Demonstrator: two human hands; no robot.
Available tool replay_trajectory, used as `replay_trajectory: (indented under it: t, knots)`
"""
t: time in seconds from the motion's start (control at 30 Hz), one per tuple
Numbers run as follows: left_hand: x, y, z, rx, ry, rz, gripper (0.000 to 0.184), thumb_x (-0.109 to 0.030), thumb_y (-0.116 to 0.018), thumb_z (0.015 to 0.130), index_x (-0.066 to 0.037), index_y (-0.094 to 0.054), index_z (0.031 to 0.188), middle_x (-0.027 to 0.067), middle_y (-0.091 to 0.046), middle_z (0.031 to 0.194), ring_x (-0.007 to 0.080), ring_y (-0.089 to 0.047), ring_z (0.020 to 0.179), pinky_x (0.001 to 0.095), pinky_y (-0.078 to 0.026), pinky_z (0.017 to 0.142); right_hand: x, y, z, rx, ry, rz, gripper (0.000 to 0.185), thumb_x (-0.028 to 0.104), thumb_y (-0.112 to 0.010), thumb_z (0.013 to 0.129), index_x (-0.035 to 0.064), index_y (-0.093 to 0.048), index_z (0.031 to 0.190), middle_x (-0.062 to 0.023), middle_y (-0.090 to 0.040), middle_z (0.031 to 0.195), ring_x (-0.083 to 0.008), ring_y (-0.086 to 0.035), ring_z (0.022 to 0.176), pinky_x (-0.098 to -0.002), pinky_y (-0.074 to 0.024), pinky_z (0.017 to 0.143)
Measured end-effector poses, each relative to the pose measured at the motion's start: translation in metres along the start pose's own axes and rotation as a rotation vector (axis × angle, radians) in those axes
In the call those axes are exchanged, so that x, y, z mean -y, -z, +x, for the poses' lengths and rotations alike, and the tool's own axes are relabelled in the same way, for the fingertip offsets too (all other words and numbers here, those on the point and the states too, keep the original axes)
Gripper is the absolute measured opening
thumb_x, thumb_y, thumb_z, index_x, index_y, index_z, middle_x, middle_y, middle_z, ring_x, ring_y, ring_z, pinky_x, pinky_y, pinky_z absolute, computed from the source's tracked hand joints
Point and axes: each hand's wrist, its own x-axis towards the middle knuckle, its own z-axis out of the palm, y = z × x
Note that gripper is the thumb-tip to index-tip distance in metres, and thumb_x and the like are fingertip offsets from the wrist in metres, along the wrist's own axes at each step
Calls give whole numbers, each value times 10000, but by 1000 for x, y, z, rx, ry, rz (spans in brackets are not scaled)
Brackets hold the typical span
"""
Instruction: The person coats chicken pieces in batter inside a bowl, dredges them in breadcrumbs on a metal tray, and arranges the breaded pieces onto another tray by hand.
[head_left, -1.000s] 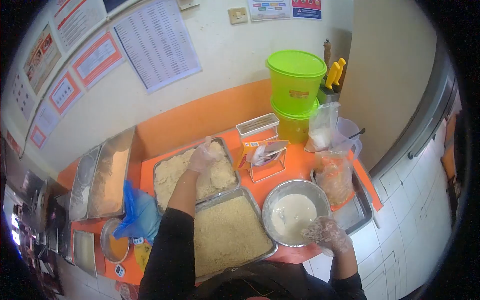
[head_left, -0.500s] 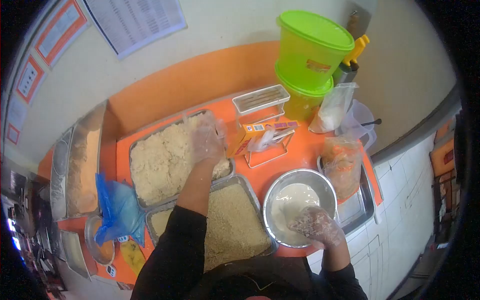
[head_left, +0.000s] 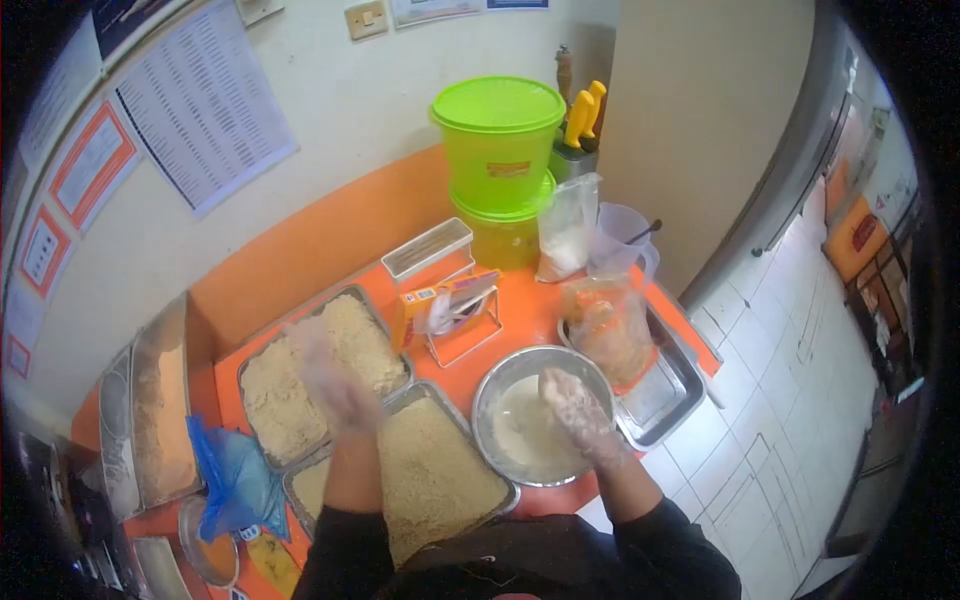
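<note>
My left hand (head_left: 338, 382), in a clear plastic glove and blurred by motion, is over the near right side of the back tray of pale crumbs (head_left: 275, 405). Its fingers look stretched out, with nothing visible in them. A second tray of finer crumbs (head_left: 440, 465) lies in front, partly behind my left arm. Above the right side of a metal bowl (head_left: 487, 440) of whitish batter (head_left: 525, 425) is my gloved right hand (head_left: 580, 415), smeared with batter and crumbs. Its fingers are curled together around a pale lump that I cannot make out.
Behind the bowl, a bag of orange-brown food (head_left: 610, 335) sits on a metal tray (head_left: 665, 400). Further back stand stacked green tubs (head_left: 500, 150), a bag of white powder (head_left: 567, 235), a jug (head_left: 618, 240) and a wire rack (head_left: 465, 340). A blue bag (head_left: 240, 480) lies left.
My right hand has risen out of the batter to above the bowl's right side. My left hand has drawn back toward me over the back tray. The view has turned to the right.
</note>
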Motion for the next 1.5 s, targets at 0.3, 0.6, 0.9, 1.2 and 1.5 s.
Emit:
replay_trajectory:
  t: [0.3, 0.6, 0.9, 1.2, 1.5]
  knots:
    - [-105, -5, -197, 1180, 49, -193, 340, -438, -529, 817, -128, -645, 898, 110, -609, 811, 286, -588, 733, 382, -467, 654, 68, -64, 20, -83, 127, 731, 427, 511, -471, 853, 135, -513, 1051, -47, -488, 975, -223, -466, 920, -399, -391, 820]
    - [-128, -14, -206, 733, -198, -294, 242, -301, -570, 781, -97, -634, 895, 97, -602, 784, 290, -577, 713, 380, -461, 636, 142, -75, -14, 175, 89, 1091, 562, 646, -413, 832, 179, -487, 1137, -6, -497, 1051, -205, -502, 958, -416, -425, 857]
    - [-134, -17, -233, 869, -487, -85, 248, -197, -510, 809, -75, -592, 1009, 121, -602, 837, 287, -583, 808, 370, -477, 699, 128, -50, -14, 103, 55, 1316, 561, 479, -415, 901, 166, -332, 1360, -76, -252, 1440, -271, -334, 1278, -447, -309, 1016]
    - [-145, 71, -190, 1046, 75, 385, 229, -179, -513, 833, -102, -591, 1033, 133, -606, 751, 288, -609, 724, 422, -485, 621, 142, 57, 64, -244, 408, -963, 290, 311, -602, 787, 62, -588, 936, -55, -619, 744, -221, -596, 768, -348, -481, 652]
    - [-101, 157, -252, 352, 953, -207, 127, -141, -565, 835, -23, -524, 812, 36, -533, 731, 79, -495, 668, 258, -435, 564, 96, 94, 80, 23, 723, -1698, 192, 283, -550, 807, 115, -640, 834, -42, -641, 772, -231, -616, 744, -389, -471, 678]
